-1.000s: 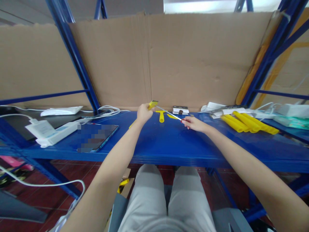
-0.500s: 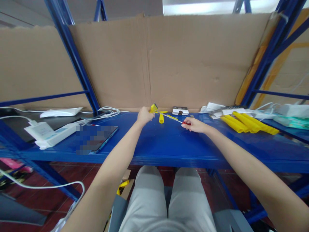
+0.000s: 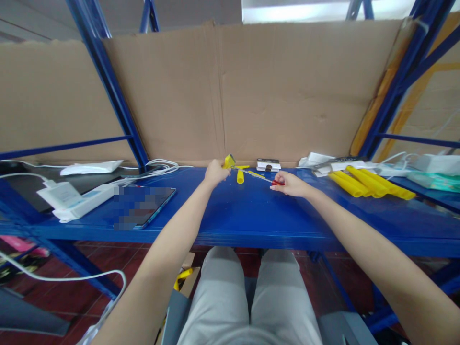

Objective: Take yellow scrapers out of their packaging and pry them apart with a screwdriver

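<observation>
In the head view my left hand is closed around a small yellow plastic part with a dark end face. My right hand grips the red handle of a screwdriver. Its thin metal shaft slants up and left, with the tip at or near the yellow part; whether they touch I cannot tell. Below the shaft, a short yellow tube stands or lies on the blue shelf. Other thin yellow pieces lie behind the shaft, partly covered.
Several yellow tubes lie at the right beside white packets. A small black-and-white box is at the cardboard back wall. On the left are a phone, a white power strip and coiled white cables.
My right fingers have shifted on the screwdriver, the thumb and index finger loosening so more of the red handle shows. My left hand stays almost still.
</observation>
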Action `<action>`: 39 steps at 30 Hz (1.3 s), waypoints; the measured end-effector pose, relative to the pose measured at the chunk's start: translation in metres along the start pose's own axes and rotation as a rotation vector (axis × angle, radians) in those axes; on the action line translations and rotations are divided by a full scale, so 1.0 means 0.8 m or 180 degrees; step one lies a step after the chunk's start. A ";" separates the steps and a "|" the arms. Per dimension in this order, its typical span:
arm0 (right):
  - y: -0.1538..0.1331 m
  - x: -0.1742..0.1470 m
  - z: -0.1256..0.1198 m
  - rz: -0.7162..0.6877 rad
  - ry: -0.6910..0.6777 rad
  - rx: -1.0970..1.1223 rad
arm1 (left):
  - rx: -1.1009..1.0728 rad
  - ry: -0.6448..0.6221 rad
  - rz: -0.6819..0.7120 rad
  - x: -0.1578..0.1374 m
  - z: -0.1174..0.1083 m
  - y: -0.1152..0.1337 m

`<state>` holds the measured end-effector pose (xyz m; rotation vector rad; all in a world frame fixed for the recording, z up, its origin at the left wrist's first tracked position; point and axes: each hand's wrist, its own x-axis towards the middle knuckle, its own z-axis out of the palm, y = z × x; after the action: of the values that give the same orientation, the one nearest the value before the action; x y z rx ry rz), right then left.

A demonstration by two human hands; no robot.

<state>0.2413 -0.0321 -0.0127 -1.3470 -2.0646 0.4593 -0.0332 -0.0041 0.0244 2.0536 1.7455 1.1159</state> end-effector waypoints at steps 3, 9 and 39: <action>-0.004 -0.001 -0.004 -0.0093 -0.0034 -0.0214 | -0.0031 -0.0011 0.0011 0.000 0.000 0.000; -0.015 -0.005 -0.011 -0.0213 -0.0503 -0.0602 | -0.0086 0.0003 -0.0090 0.000 -0.002 0.002; -0.017 -0.010 -0.019 -0.0039 -0.0506 -0.1162 | -0.1086 -0.1011 -0.0745 -0.014 -0.002 0.014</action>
<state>0.2443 -0.0460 0.0046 -1.5447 -2.3704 0.1926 -0.0261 -0.0177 0.0284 1.6674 1.4764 0.8871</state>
